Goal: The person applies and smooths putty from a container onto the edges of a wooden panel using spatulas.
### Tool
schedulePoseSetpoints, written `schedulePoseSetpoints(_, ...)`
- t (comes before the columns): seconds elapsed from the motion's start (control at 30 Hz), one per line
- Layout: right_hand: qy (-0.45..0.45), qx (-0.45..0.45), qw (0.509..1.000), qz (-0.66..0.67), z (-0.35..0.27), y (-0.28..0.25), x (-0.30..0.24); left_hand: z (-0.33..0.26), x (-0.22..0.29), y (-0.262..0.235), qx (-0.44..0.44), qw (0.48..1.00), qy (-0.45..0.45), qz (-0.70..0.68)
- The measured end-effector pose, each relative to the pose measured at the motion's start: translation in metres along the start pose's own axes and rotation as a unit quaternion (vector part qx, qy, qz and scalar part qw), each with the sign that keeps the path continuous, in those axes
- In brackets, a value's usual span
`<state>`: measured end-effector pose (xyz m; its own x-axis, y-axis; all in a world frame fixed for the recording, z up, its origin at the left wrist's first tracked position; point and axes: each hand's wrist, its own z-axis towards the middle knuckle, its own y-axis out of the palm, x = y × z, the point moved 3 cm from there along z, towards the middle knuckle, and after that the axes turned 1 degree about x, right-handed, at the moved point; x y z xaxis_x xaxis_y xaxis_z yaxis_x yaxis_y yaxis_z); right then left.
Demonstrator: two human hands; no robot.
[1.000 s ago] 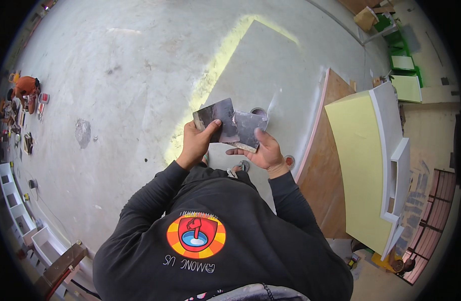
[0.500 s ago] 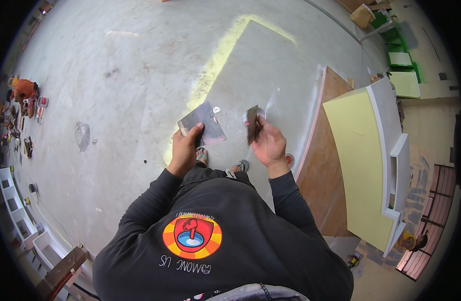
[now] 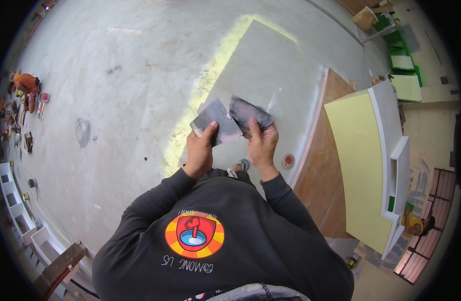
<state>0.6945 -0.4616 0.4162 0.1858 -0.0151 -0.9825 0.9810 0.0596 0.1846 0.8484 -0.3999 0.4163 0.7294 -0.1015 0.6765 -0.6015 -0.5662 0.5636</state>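
Observation:
My left hand [image 3: 200, 150] is closed on a flat, dark grey putty spreader [image 3: 215, 118], thumb on top. It is roughly square, with pale and pinkish smears along its edges. A second dark putty spreader [image 3: 251, 111], smudged on its face, is pinched in my right hand [image 3: 263, 148]. The two plates meet or overlap at their inner edges in front of me, with a small pale dab [image 3: 229, 116] there. A round object with a reddish middle [image 3: 288, 161] lies on the floor, right of my right hand. Something behind the right spreader is mostly hidden.
Yellow overspray [image 3: 210, 80] marks the concrete floor [image 3: 140, 90]. At right, a brown board [image 3: 320, 185] lies beside a pale yellow and white panel unit [image 3: 358, 150]. A person in orange [image 3: 27, 85] crouches far left among tools; another person [image 3: 416, 226] is far right. White shelving [image 3: 12, 195] stands lower left.
My right hand has turned its spreader from edge-on to flat and brought it leftward against the other. My left hand has moved slightly right. The white blob on the left spreader's corner looks smaller.

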Motion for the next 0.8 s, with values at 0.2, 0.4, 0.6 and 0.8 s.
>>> schedulePoseSetpoints(0.2, -0.092, -0.051, 0.984, -0.145, -0.007, 0.022, -0.031, -0.002, -0.001, 0.0, 0.005, 1.0, 0.004, -0.008)
schedulePoseSetpoints(0.4, -0.194, -0.132, 0.928, -0.291, -0.007, 0.016, -0.038, 0.004, 0.011, 0.003, -0.059, 0.995, 0.024, 0.079)
schedulePoseSetpoints(0.6, -0.088, -0.18, 0.942, -0.27, -0.007, 0.016, -0.045, 0.007, 0.015, -0.001, -0.082, 0.985, 0.059, 0.142)
schedulePoseSetpoints(0.8, 0.037, -0.308, 0.911, -0.272, -0.01, -0.001, -0.019, 0.008, 0.027, 0.003, -0.221, 0.917, 0.084, 0.322)
